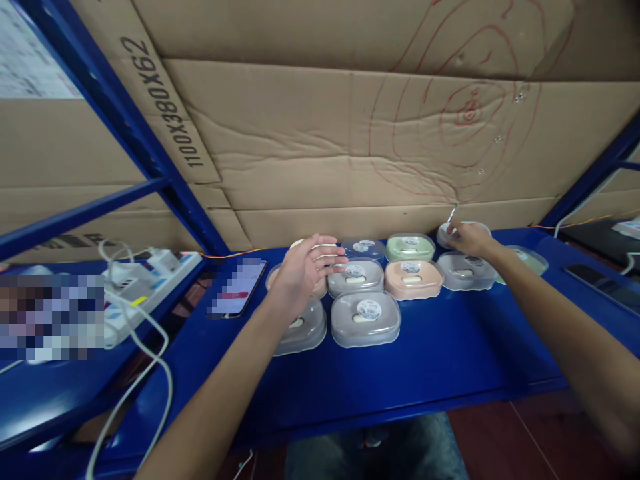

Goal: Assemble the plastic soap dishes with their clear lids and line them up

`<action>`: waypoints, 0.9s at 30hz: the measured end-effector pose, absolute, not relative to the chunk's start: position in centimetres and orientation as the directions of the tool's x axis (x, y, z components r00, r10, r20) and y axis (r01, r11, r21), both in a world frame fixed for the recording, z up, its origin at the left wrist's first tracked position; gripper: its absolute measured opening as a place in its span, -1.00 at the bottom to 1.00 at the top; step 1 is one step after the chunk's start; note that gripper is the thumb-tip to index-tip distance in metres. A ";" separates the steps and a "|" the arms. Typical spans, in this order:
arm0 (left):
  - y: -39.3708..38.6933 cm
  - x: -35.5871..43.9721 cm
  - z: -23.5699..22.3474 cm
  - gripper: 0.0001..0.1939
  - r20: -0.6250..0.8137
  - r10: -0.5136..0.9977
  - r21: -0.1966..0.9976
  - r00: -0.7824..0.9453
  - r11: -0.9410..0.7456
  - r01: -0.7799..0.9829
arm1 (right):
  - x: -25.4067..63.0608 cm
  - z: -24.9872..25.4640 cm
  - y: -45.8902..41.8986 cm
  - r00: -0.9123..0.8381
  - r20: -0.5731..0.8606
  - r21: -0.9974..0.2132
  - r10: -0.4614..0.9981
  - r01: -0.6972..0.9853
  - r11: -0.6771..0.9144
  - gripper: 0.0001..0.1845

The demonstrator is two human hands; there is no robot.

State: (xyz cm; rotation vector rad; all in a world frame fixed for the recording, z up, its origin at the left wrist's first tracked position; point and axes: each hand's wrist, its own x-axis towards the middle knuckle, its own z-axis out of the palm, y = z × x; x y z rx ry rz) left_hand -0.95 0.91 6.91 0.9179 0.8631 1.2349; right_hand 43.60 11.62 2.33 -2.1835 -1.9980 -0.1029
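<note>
My left hand (313, 263) is held over the left-hand boxes with its fingers stretched out and nothing in it. Beneath and beside it are a peach box (320, 287), a grey box (306, 327) and another grey box (356, 275), all plastic with clear lids. My right hand (469, 239) reaches to the back right, fingers bent at a pale box (477, 228). A thin shiny strip (453, 214) rises by its fingertips; whether they pinch it is unclear. Close to that wrist are a dark grey box (467, 270) and a pale green box (530, 260).
More boxes stand in rows: navy (363, 250), green (410, 247), peach (414, 280) and front grey (366, 320). A phone (237, 290) lies left on the blue table (425, 373), near a power strip (150, 293) with cables. Cardboard (300, 133) walls the back. Another phone (605, 287) lies right.
</note>
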 end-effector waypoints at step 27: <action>3.9 -4.5 7.0 -0.76 -0.003 0.916 0.785 -0.401 -0.246 -0.569 | 14.7 7.5 10.9 -0.488 0.411 -0.361 0.770 0.688 0.629 -0.67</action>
